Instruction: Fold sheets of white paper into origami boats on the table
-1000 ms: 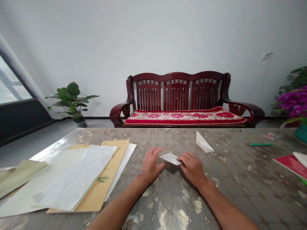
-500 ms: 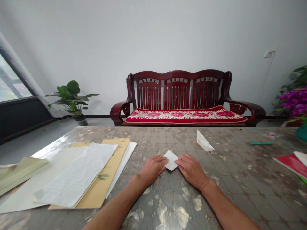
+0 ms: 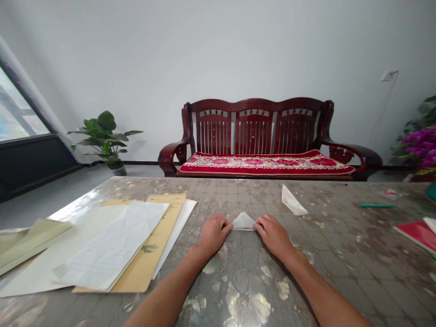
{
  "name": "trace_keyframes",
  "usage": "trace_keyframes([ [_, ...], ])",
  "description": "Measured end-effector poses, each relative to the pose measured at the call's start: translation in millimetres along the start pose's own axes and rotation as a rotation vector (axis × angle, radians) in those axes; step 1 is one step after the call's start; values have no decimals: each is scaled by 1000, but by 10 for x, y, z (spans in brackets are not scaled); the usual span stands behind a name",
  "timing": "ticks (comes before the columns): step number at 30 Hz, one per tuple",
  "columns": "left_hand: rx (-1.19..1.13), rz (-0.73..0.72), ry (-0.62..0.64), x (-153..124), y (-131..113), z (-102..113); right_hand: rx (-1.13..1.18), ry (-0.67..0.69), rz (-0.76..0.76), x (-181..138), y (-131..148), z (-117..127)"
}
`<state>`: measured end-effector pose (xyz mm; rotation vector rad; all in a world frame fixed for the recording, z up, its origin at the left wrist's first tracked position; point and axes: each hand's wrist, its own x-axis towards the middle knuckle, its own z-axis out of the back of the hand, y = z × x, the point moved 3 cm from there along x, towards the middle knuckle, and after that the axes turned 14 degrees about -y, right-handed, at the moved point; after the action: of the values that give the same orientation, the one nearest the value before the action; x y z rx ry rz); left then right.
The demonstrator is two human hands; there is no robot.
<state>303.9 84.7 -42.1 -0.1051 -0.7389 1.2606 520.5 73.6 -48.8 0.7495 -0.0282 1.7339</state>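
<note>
A small folded white paper (image 3: 243, 221) lies in front of the person on the patterned desk (image 3: 245, 268), shaped like a triangle with its point facing away and its long edge toward the person. The left hand (image 3: 214, 232) has its fingers curled in, thumb and fingers closed on the left corner of the paper. The right hand (image 3: 273, 232) pinches the opposite corner the same way, its fingers drawn together. Both hands rest low, close to the desktop, with the paper between them

Beyond the right hand, a second folded white piece (image 3: 293, 201) lies apart, and farther right is a green pen (image 3: 377, 205), with a red booklet (image 3: 417, 234) nearer the desk's right side. To the left, creased white sheets (image 3: 114, 245) overlap a tan pad (image 3: 170, 222), and a yellowish-green paper (image 3: 34, 240) lies at the far left. Behind the desk stands a dark red wooden settee (image 3: 254, 107) with a red floral cover (image 3: 252, 163) on its seat
</note>
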Motion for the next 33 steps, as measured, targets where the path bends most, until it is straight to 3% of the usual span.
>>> trace_keyframes([
  [16, 56, -17, 19, 17, -52, -22, 105, 60, -130, 53, -20, -30],
  [25, -14, -163, 123, 50, -184, -95, 89, 67, -40, 39, 97, 30],
  [33, -18, -120, 157, 58, -185, -103, 41, 97, 40, 32, 219, 10],
])
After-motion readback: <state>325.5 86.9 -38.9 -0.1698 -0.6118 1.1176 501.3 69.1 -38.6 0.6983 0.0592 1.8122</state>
